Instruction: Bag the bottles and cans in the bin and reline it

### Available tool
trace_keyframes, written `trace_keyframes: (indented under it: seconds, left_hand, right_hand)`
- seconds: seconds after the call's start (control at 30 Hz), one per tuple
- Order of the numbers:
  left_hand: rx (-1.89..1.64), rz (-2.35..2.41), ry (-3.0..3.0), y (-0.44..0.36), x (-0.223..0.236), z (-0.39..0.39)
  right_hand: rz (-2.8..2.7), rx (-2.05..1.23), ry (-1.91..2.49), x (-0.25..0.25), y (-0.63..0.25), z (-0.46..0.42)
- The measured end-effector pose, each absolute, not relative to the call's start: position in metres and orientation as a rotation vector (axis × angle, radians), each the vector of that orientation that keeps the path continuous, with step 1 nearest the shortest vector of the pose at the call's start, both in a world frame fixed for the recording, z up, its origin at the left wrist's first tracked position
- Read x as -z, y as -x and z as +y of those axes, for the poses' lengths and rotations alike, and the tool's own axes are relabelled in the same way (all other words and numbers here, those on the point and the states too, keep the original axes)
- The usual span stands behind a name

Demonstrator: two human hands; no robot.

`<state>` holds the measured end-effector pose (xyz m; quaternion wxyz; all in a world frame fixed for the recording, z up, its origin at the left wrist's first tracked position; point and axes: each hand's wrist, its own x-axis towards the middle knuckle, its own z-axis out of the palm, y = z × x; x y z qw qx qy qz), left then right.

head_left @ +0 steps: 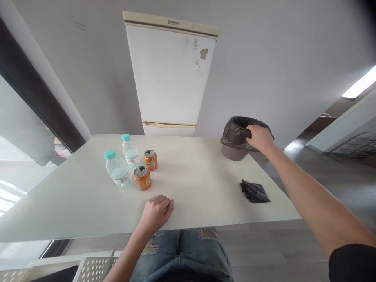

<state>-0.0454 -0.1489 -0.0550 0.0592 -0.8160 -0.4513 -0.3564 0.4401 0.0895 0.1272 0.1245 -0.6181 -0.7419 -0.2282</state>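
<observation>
A small brown trash bin (pixel 235 152) stands at the table's right far edge, its rim covered by a dark plastic bag (pixel 236 133). My right hand (pixel 261 137) is closed on the bag-covered rim, fingertips over the bin's opening. My left hand (pixel 157 211) rests on the table near its front edge, fingers curled in with nothing visible in them. Closest to it is an orange can (pixel 142 178), with a second orange can (pixel 150 159) just behind. Left of the cans stand two clear bottles with teal caps, a nearer bottle (pixel 119 172) and a farther bottle (pixel 131 154).
A folded black plastic bag (pixel 255 191) lies on the white table (pixel 194 172) in front of the bin. Beyond the table stands a white refrigerator (pixel 170 74) against the grey wall. Below, at the lower left, is a pale perforated basket (pixel 94 270).
</observation>
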Motion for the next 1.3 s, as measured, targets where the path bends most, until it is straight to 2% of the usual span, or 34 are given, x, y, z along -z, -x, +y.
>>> trace_keyframes:
  seconds: [0.33, 0.63, 0.9, 1.3]
  left_hand:
    - [1.061, -1.375, 2.481, 0.045, 0.056, -0.15]
    - [1.059, -1.365, 2.483, 0.045, 0.054, -0.15]
    - [1.075, -1.388, 2.482, 0.044, 0.055, -0.151]
    - [1.064, -1.406, 2.492, 0.044, 0.057, -0.151]
  right_hand:
    - [-2.214, 0.66, 1.473, -0.153, -0.371, 0.017]
    - [-2.346, 0.477, 1.146, -0.143, -0.281, -0.061]
    - [-2.401, 0.487, 0.881, -0.131, -0.23, -0.075]
    - [-2.469, 0.471, 0.917, -0.132, -0.201, -0.074]
